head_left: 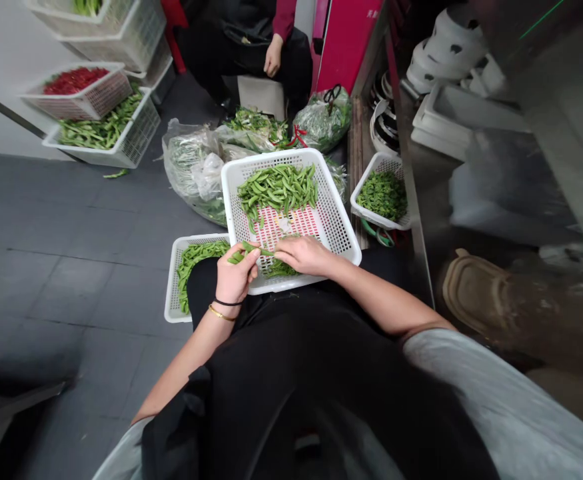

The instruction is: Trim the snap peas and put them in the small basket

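A white perforated basket [338, 217] rests on my lap with a pile of green pea pods [281, 187] in its far half. Over its near left corner, my left hand [232, 279] is closed around several pods. One pod [266, 253] sticks out from its fingers toward the right. My right hand [307, 255] pinches the free end of that pod, its fingertips partly hidden. Beneath my right hand lie thin green trimmings [280, 269]. A second white basket [172, 290], lower and to my left, holds more pods [187, 270].
Plastic bags of greens [191, 167] lie beyond the basket, with scissors [332, 97] on one. A seated person's hand [273, 57] shows behind them. Stacked crates [134, 137] stand far left. A small basket of leaves [368, 212] sits right, beside a metal shelf edge [416, 233].
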A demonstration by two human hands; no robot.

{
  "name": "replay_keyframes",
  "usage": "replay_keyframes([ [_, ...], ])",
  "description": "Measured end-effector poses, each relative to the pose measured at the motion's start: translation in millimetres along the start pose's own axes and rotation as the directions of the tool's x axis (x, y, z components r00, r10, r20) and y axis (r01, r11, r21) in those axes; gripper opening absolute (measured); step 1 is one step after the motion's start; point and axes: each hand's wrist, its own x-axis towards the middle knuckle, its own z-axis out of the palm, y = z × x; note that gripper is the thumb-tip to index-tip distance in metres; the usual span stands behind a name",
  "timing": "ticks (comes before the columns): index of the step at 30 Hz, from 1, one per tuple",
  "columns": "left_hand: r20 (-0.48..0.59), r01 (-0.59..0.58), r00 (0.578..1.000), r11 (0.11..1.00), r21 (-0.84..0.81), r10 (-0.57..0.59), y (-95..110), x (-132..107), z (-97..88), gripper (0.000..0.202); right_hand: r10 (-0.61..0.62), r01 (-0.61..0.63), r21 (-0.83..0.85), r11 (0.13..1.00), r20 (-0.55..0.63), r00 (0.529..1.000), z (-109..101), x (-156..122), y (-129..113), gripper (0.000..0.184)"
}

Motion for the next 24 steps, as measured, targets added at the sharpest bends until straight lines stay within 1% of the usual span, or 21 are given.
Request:
replay_keyframes([
  [2, -0.016, -0.157, 0.986, 0.964, 0.214, 0.165, 13, -2, -10.6, 0.026, -0.044, 0.06, -0.146, 0.988, 0.107, 0.993, 3, 6, -4, 0.027],
  [3, 0.026, -0.243, 0.968, 0.914, 0.325, 0.248, 20, -3, -15.2, 0.025, -0.076, 0.105, -0.197, 0.975, 0.149, 0.986, 2, 8, -5, 0.028],
  [4, 0.113, -0.316, 0.948, 0.853, 0.414, 0.297, 27, -4, -18.1, 0.023, -0.121, 0.162, -0.23, 0.96, 0.183, 0.976, 0, 8, -6, 0.028],
  [5, 0.231, -0.369, 0.928, 0.8, 0.474, 0.291, 32, -5, -19.0, 0.019, -0.177, 0.227, -0.245, 0.943, 0.21, 0.961, -2, 9, -7, 0.028],
  [6, 0.353, -0.404, 0.903, 0.763, 0.504, 0.246, 36, -6, -17.6, 0.015, -0.23, 0.283, -0.245, 0.927, 0.224, 0.947, -5, 9, -9, 0.029],
  [7, 0.449, -0.424, 0.874, 0.745, 0.516, 0.187, 38, -7, -14.4, 0.01, -0.273, 0.322, -0.235, 0.917, 0.217, 0.937, -7, 9, -11, 0.03],
  [8, 0.508, -0.424, 0.851, 0.745, 0.515, 0.133, 37, -7, -10.0, 0.008, -0.301, 0.339, -0.218, 0.915, 0.19, 0.935, -8, 10, -12, 0.031],
  [9, 0.525, -0.404, 0.845, 0.762, 0.506, 0.1, 35, -6, -5.3, 0.009, -0.311, 0.334, -0.199, 0.921, 0.141, 0.94, -8, 10, -14, 0.032],
  [10, 0.501, -0.364, 0.861, 0.793, 0.488, 0.088, 32, -5, -1.1, 0.009, -0.304, 0.313, -0.177, 0.933, 0.075, 0.95, -7, 11, -14, 0.033],
  [11, 0.438, -0.303, 0.895, 0.842, 0.446, 0.09, 28, -3, 1.7, 0.009, -0.278, 0.275, -0.152, 0.949, -0.002, 0.961, -6, 11, -13, 0.034],
  [13, 0.233, -0.149, 0.969, 0.954, 0.259, 0.087, 21, 5, 1.0, 0.01, -0.185, 0.173, -0.094, 0.98, -0.136, 0.973, -2, 9, -4, 0.036],
  [14, 0.132, -0.079, 0.989, 0.99, 0.119, 0.064, 19, 9, -2.9, 0.012, -0.133, 0.124, -0.065, 0.99, -0.161, 0.978, -1, 7, 4, 0.036],
  [15, 0.056, -0.028, 0.998, 0.999, -0.032, 0.03, 18, 15, -8.9, 0.013, -0.085, 0.08, -0.042, 0.996, -0.143, 0.986, -1, 6, 13, 0.036],
  [16, 0.011, 0.01, 1.0, 0.985, -0.173, -0.008, 18, 20, -16.4, 0.014, -0.044, 0.042, -0.03, 0.999, -0.076, 0.996, -1, 4, 24, 0.035],
  [17, -0.002, 0.042, 0.999, 0.956, -0.29, -0.045, 18, 26, -24.6, 0.015, -0.007, 0.008, -0.032, 0.999, 0.035, 0.999, -1, 4, 35, 0.031],
  [18, 0.011, 0.076, 0.997, 0.922, -0.379, -0.077, 19, 31, -32.6, 0.016, 0.027, -0.02, -0.048, 0.999, 0.167, 0.986, -1, 7, 45, 0.026],
  [19, 0.038, 0.114, 0.993, 0.887, -0.447, -0.108, 19, 35, -39.6, 0.017, 0.061, -0.042, -0.072, 0.997, 0.291, 0.955, 0, 12, 55, 0.023],
  [20, 0.075, 0.159, 0.987, 0.853, -0.496, -0.141, 19, 38, -45.0, 0.017, 0.089, -0.055, -0.1, 0.993, 0.378, 0.921, 2, 20, 63, 0.027],
  [21, 0.12, 0.214, 0.977, 0.823, -0.526, -0.177, 18, 40, -48.2, 0.016, 0.113, -0.064, -0.132, 0.989, 0.411, 0.905, 7, 32, 69, 0.033],
  [22, 0.167, 0.271, 0.963, 0.798, -0.538, -0.214, 16, 41, -49.4, 0.015, 0.138, -0.074, -0.172, 0.982, 0.392, 0.91, 13, 47, 73, 0.037],
  [24, 0.248, 0.369, 0.929, 0.764, -0.53, -0.276, 8, 40, -47.1, 0.021, 0.18, -0.109, -0.27, 0.957, 0.256, 0.95, 32, 83, 78, 0.034],
])
